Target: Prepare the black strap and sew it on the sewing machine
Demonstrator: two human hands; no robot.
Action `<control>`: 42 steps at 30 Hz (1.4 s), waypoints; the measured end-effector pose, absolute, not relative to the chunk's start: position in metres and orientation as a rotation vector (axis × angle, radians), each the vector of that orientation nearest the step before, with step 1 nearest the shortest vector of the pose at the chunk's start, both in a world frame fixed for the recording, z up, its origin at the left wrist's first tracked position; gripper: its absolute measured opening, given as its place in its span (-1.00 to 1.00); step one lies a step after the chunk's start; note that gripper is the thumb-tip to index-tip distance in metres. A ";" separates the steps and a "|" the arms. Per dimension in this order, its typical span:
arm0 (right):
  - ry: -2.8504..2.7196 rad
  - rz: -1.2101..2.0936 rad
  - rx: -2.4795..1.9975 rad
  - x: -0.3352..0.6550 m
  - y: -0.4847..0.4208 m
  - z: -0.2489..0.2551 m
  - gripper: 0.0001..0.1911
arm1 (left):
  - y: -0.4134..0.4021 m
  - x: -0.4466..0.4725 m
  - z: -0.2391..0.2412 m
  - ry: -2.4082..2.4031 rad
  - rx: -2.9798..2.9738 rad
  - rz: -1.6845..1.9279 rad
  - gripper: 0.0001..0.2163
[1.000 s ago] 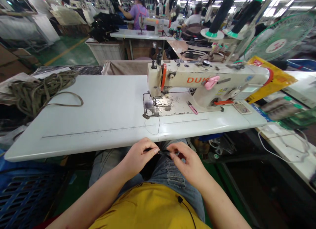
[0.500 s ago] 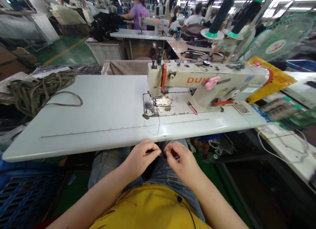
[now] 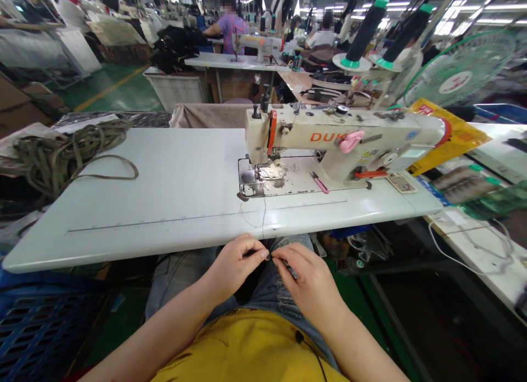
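"One small dark piece (image 3: 270, 257) is between your left hand (image 3: 236, 265) and right hand (image 3: 312, 277), above your lap (image 3: 263, 287), just beyond the tabletop (image 3: 177, 190) at its near edge."

"And my grip?"

"Closed on both sides — left thumb and forefinger pinch the piece, and the right fingertips are shut on it too. They hide its shape."

"What's around?"

"A dark thread (image 3: 264, 211) crosses the tabletop from the sewing machine (image 3: 298, 136) to that edge; pink-handled snips (image 3: 323, 186) lie on the machine's bed, olive straps (image 3: 61, 154) far left."
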State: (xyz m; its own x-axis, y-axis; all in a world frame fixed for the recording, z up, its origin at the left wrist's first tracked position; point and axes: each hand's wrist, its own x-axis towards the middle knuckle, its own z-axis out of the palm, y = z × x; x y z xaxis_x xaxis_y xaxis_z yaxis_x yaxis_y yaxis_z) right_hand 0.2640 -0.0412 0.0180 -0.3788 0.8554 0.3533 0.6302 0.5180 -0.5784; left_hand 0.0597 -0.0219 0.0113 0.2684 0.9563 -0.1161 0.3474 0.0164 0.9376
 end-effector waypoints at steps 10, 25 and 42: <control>-2.278 0.154 -1.268 0.255 -0.043 0.004 -0.84 | -0.024 0.063 0.010 1.251 1.529 0.749 -0.75; -1.344 1.389 -1.193 0.269 -0.034 -0.002 -0.73 | -0.021 0.054 -0.002 1.280 1.408 0.713 -0.74; -2.004 1.088 -1.260 0.294 -0.030 0.021 -0.78 | -0.011 0.033 0.003 1.131 1.463 0.903 -0.77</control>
